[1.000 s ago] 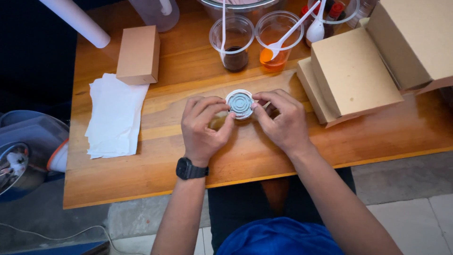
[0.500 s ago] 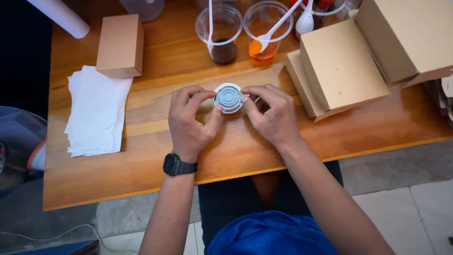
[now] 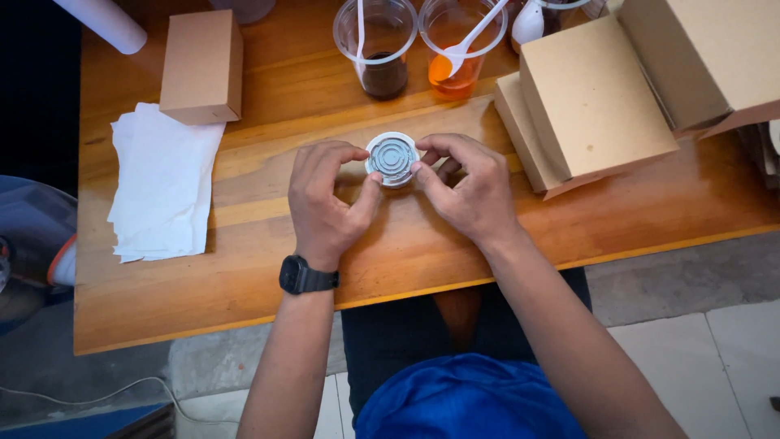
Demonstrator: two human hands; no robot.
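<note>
A small round plastic container with a ribbed clear lid [image 3: 392,158] sits on the wooden table [image 3: 244,276]. Both hands grip it from the sides. My left hand [image 3: 327,199], with a black watch on the wrist, has its thumb and forefinger on the lid's left edge. My right hand [image 3: 465,187] presses the right edge with thumb and fingertips. What is inside the container is hidden by the lid.
Behind the hands stand two clear cups, one with dark sauce [image 3: 376,45] and one with orange sauce and a white spoon [image 3: 457,42]. Brown cardboard boxes [image 3: 589,102] are stacked at right, a small box [image 3: 201,65] and white paper sheets [image 3: 162,183] at left.
The hands and the lidded container stay together on the table; only the camera view has shifted slightly. The fingers have moved a little around the lid's rim.
</note>
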